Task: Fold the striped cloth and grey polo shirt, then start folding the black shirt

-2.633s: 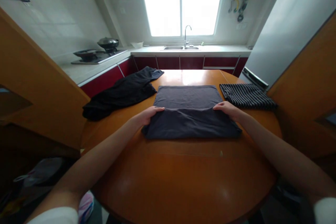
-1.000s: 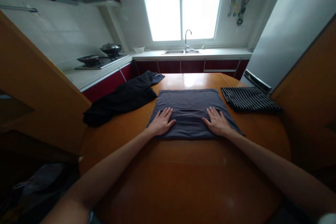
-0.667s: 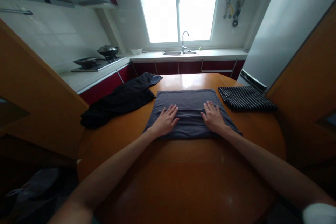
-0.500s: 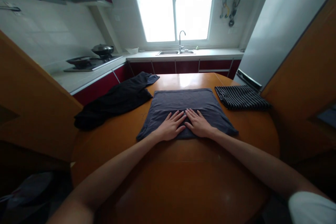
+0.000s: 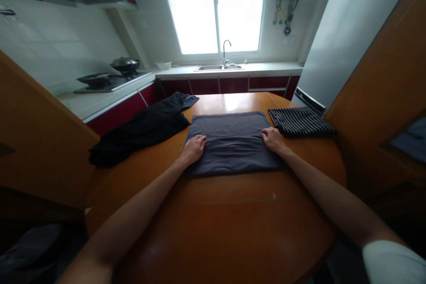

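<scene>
A dark grey folded garment (image 5: 233,155) lies flat on the round wooden table (image 5: 213,226) in front of me, with a fold edge running across its middle. My left hand (image 5: 194,148) is at the garment's left side, fingers curled together on the cloth near that fold. At the opposite side, my right hand (image 5: 273,139) pinches the cloth by the right end of the fold. The undersides of both hands, with part of the fingers, are hidden.
Black clothing (image 5: 143,126) lies loosely at the table's left. To the right sits a folded black-and-white striped cloth (image 5: 299,120). Beyond the table are a counter with a sink (image 5: 218,67), a stove (image 5: 113,83) with pans, and a tall refrigerator (image 5: 336,40).
My hands, spread flat side by side at the garment's middle, have moved apart to its left and right sides, and the fingers have curled onto the cloth. The view has shifted slightly.
</scene>
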Motion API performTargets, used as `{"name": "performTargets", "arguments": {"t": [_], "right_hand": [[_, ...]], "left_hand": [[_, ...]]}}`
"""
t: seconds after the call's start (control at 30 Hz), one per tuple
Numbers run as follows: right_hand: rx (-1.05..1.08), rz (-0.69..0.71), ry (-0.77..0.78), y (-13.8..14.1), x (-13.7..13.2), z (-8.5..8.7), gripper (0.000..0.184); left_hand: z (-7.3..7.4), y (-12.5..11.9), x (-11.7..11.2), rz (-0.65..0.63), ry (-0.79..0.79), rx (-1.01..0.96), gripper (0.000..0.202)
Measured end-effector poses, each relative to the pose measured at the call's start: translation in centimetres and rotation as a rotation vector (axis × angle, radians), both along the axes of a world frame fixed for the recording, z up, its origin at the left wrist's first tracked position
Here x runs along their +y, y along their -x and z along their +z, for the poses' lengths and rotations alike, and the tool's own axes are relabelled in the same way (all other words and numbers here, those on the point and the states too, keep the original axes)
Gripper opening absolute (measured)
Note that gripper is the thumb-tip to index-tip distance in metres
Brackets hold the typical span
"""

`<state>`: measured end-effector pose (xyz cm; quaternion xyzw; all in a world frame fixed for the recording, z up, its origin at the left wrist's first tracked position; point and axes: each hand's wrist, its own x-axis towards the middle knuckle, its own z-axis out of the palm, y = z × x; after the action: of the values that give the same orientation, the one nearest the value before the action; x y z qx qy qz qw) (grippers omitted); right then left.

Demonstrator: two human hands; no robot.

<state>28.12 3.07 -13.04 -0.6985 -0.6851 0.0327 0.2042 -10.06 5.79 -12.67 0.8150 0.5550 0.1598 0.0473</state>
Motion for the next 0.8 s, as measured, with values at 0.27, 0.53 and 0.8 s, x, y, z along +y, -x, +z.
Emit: {"name": "performTargets", "arguments": {"t": [0.27, 0.53, 0.8], "right_hand": [[0.03, 0.029, 0.075, -2.1, 1.5, 0.3, 0.019], [-0.065, -0.1, 0.108, -1.9, 1.1, 0.6, 0.023], [-0.071, -0.042, -0.076, 1.1, -1.2, 1.9, 0.038]], "left_hand": [[1.0, 4.4, 3.3, 0.063, 0.085, -0.086, 0.024], [0.4, 4.1, 3.0, 0.179, 0.025, -0.109, 0.019], [2.0, 0.9, -0.7, -0.03, -0.084, -0.024, 0.04]]}}
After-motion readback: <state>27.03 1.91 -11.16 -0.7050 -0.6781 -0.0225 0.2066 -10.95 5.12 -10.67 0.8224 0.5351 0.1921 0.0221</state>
